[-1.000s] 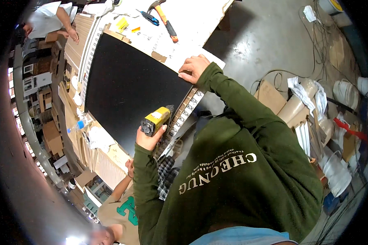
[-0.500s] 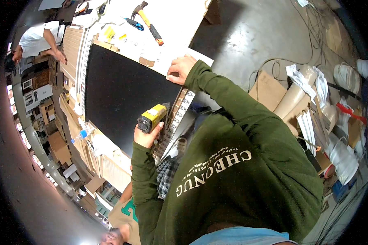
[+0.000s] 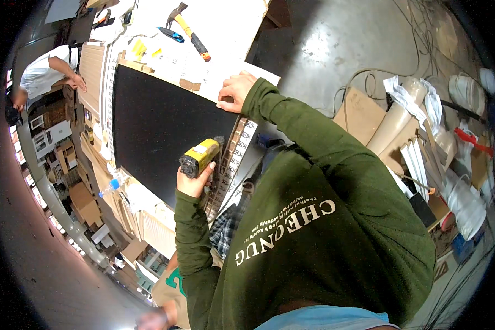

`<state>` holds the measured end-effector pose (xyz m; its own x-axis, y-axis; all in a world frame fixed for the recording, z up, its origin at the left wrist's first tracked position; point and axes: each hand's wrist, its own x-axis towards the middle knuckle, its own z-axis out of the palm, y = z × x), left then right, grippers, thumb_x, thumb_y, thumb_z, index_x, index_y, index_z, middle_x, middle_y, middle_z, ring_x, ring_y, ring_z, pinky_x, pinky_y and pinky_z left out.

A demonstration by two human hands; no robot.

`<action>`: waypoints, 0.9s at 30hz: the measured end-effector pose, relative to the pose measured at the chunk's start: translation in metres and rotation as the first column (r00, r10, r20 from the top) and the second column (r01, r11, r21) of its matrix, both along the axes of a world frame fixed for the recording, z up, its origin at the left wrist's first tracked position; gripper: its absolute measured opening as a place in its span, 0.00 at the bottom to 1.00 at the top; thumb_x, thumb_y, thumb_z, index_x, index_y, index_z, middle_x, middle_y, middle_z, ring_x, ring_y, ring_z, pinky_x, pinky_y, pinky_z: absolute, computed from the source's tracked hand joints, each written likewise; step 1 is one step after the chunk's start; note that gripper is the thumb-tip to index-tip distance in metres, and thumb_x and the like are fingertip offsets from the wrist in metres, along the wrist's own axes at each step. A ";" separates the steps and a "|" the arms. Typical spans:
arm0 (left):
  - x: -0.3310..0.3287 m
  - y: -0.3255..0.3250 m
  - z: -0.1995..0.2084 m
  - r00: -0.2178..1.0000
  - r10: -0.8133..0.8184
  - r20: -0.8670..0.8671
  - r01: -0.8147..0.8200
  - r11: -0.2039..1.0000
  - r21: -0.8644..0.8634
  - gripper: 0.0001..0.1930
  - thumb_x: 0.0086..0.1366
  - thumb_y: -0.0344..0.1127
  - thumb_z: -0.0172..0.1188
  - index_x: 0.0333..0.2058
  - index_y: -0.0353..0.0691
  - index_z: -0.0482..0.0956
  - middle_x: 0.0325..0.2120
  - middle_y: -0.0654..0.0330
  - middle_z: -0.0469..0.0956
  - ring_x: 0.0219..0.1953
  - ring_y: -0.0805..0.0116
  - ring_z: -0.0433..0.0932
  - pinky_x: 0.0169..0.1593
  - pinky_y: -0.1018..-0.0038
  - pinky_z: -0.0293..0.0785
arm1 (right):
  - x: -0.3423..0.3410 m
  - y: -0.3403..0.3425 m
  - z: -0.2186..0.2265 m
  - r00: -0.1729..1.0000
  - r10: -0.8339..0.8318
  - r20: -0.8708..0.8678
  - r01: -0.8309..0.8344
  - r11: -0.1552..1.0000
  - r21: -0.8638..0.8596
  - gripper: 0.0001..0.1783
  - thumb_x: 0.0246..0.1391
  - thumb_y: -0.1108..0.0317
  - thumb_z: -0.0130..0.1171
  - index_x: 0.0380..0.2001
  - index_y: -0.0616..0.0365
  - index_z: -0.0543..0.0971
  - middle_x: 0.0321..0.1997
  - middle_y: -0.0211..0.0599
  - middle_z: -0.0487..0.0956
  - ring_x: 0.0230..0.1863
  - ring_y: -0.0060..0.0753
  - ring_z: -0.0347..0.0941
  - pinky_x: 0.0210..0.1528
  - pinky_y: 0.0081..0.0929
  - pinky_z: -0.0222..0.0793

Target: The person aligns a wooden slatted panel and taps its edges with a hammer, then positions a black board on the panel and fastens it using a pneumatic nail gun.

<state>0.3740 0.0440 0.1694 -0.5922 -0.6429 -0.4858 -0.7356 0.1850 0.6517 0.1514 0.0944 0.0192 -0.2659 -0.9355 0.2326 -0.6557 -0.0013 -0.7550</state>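
Note:
My left hand (image 3: 191,185) is wrapped round a boxy yellow-and-black power tool (image 3: 201,156), held at the near edge of a large black panel (image 3: 154,129). The tool's front end is hard to make out against the edge. Along that edge run a brown wooden strip (image 3: 232,141) and a white strip with a dark pattern (image 3: 238,158). My right hand (image 3: 237,92), fingers curled, grips the panel's right corner. Its fingertips are partly hidden.
Past the panel, a claw hammer (image 3: 191,36) and a blue utility knife (image 3: 171,34) lie on the white tabletop (image 3: 228,30). A person in white (image 3: 44,74) leans in at far left; another (image 3: 168,289) is at lower left. Cardboard (image 3: 358,116) and cables (image 3: 377,69) lie at right.
The view has shifted slightly, so the bench and both hands appear a little further left. Both hands keep their hold. The person in white bends lower.

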 end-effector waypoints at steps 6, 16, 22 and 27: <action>-0.005 0.001 0.003 0.997 -0.062 0.036 0.064 0.997 -0.048 0.19 0.50 0.35 0.64 0.39 0.32 0.73 0.23 0.61 0.75 0.16 0.78 0.70 0.20 0.81 0.68 | -0.002 0.000 0.001 1.000 0.002 -0.016 -0.002 1.000 0.007 0.13 0.45 0.53 0.53 0.25 0.48 0.79 0.25 0.28 0.74 0.33 0.30 0.70 0.39 0.31 0.58; -0.026 0.003 0.011 1.000 0.003 -0.031 -0.002 0.999 0.038 0.19 0.50 0.35 0.64 0.40 0.32 0.72 0.24 0.61 0.75 0.17 0.79 0.70 0.19 0.82 0.68 | -0.002 0.002 0.000 1.000 -0.010 -0.018 0.010 1.000 -0.002 0.14 0.44 0.53 0.54 0.25 0.49 0.79 0.25 0.28 0.74 0.32 0.30 0.70 0.39 0.30 0.59; -0.036 0.002 0.011 0.997 -0.057 0.044 0.056 0.998 0.023 0.17 0.50 0.36 0.64 0.37 0.32 0.74 0.20 0.62 0.74 0.16 0.78 0.70 0.19 0.81 0.67 | 0.002 -0.004 -0.008 1.000 0.006 0.021 -0.006 1.000 -0.015 0.16 0.43 0.49 0.53 0.25 0.48 0.79 0.25 0.29 0.74 0.32 0.31 0.70 0.40 0.32 0.58; -0.037 0.000 0.007 0.993 -0.115 0.022 0.116 0.992 -0.040 0.17 0.50 0.36 0.64 0.36 0.32 0.74 0.19 0.62 0.74 0.15 0.79 0.69 0.19 0.81 0.67 | 0.007 -0.022 -0.059 0.997 -0.077 -0.024 0.071 0.979 -0.193 0.14 0.43 0.52 0.55 0.23 0.49 0.79 0.24 0.27 0.74 0.31 0.29 0.70 0.39 0.29 0.58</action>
<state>0.3369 0.0436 0.1761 -0.6545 -0.5902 -0.4725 -0.7200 0.2958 0.6278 0.1587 0.0728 -0.0394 -0.3223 -0.8509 0.4148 -0.6822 -0.0950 -0.7250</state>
